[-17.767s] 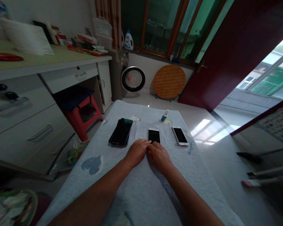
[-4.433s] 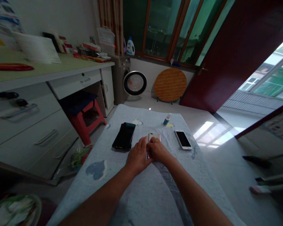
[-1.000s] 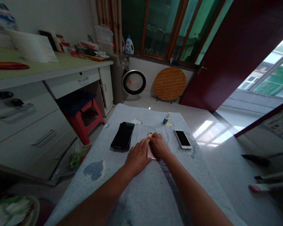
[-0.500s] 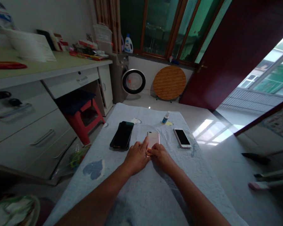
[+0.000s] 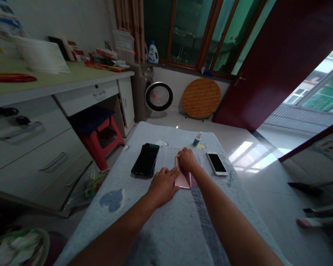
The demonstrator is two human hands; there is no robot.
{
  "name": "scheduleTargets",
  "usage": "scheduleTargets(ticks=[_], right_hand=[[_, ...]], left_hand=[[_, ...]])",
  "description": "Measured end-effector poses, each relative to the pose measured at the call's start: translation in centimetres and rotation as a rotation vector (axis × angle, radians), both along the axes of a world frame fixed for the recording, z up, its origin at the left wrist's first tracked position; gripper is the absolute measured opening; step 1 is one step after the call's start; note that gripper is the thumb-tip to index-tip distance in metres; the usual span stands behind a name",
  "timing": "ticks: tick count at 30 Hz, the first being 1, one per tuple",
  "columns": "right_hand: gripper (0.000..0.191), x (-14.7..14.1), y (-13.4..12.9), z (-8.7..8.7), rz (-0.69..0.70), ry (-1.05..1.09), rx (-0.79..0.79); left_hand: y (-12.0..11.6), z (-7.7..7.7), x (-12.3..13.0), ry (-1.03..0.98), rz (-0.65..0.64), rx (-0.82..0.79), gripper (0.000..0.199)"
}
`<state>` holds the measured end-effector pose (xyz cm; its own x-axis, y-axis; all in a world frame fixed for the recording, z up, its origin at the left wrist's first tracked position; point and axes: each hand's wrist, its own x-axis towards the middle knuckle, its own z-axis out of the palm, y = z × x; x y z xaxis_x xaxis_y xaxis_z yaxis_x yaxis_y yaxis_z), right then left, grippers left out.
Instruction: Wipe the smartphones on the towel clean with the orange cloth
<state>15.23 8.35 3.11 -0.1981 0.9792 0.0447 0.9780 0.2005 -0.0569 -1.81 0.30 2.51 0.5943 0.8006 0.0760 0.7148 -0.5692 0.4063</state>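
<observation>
A: Where's the phone you're working on?
B: The pink, rectangular phone (image 5: 181, 181) lies back up before you, on the pale blue patterned cloth (image 5: 161, 225) over the table.
A: And your fingers?
B: Your left hand (image 5: 163, 186) lies low at its left edge, fingertips touching it, thumb spread apart from them near the lower corner. Your right hand (image 5: 188, 160) is over the upper part, fingers bunched narrow around a small orange piece of soft-looking material (image 5: 178, 155); mostly hidden, so you can't tell its shape.
A: What blocks the view?
B: Your right hand and wrist, covering the phone's upper right.
A: What's around you on the cloth?
B: Just past your right hand stands a small bottle with a blue label and white top (image 5: 196, 140). On your right, apart from your forearm, a white phone with a dark screen (image 5: 217, 163) lies face up. To your left, near that hand, you have a stack of black, glossy phones (image 5: 145, 160).
A: Beyond the table?
B: A red plastic stool (image 5: 101, 149) on your left, and ahead, a round wooden tabletop (image 5: 201, 98) leaning upright.
</observation>
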Motion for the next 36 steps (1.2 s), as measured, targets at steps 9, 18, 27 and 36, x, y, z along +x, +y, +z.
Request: scheduleTargets(ticks=[9,18,27,36], right_hand=[[0.029,1.7,0.7,0.0,-0.043,-0.011,-0.062],[0.026,3.1,-3.4,-0.5,-0.166,0.065,-0.002],[0.022,2.5,-11.8,-1.3,0.015,0.376,0.065],[0.02,2.0,-15.3,-1.4,0.075,0.495,0.098]], left_hand=[[0.1,-0.5,0.0,-0.023,0.029,-0.01,0.056],[0.3,-0.7,-0.1,-0.052,0.036,-0.035,0.06],[0.3,-0.9,0.0,-0.056,0.033,-0.034,0.057],[0.4,-1.0,-0.1,-0.079,0.022,-0.027,0.06]])
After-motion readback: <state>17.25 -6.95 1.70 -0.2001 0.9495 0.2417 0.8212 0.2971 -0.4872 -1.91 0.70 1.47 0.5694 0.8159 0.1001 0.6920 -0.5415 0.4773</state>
